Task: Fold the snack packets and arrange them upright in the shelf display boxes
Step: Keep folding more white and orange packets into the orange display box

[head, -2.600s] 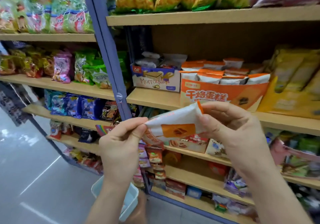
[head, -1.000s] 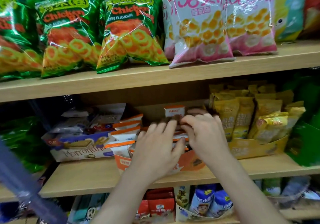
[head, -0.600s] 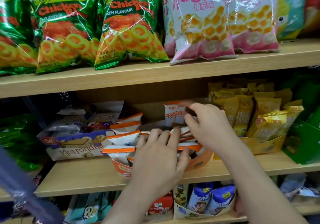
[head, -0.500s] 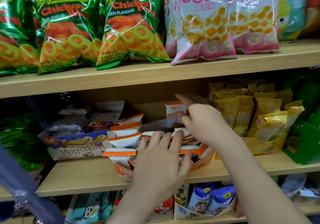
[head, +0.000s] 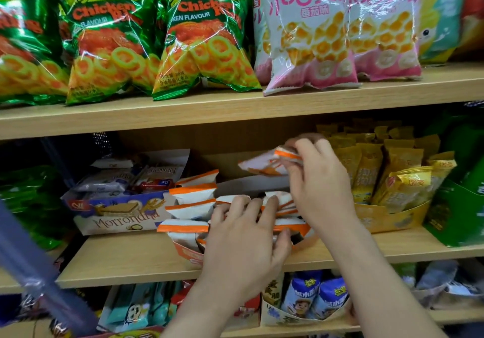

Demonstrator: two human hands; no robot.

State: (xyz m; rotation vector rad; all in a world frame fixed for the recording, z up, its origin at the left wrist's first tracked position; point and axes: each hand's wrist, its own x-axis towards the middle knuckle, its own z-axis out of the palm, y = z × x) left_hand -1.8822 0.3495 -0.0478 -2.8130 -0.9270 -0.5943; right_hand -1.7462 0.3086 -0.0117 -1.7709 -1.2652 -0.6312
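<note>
Wooden shop shelving, several tiers. Upper shelf (head: pixel 235 107): green ring-snack bags (head: pixel 204 44), pink bags (head: pixel 311 39). Middle shelf (head: pixel 125 256): orange display box (head: pixel 187 254) between wafer box (head: pixel 117 217) and yellow packets (head: pixel 400 180), with white-orange packets (head: pixel 191 196) standing in it. Left hand (head: pixel 243 246) lies on these, fingers spread, gripping nothing. Right hand (head: pixel 322 188) fingers pinch one snack packet (head: pixel 262 164) above the box's rear.

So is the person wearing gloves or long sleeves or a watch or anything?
No gloves: the left hand and the right hand are bare, with no rings showing. The left forearm and the right forearm are bare too: no sleeve, watch or bracelet in view.
</note>
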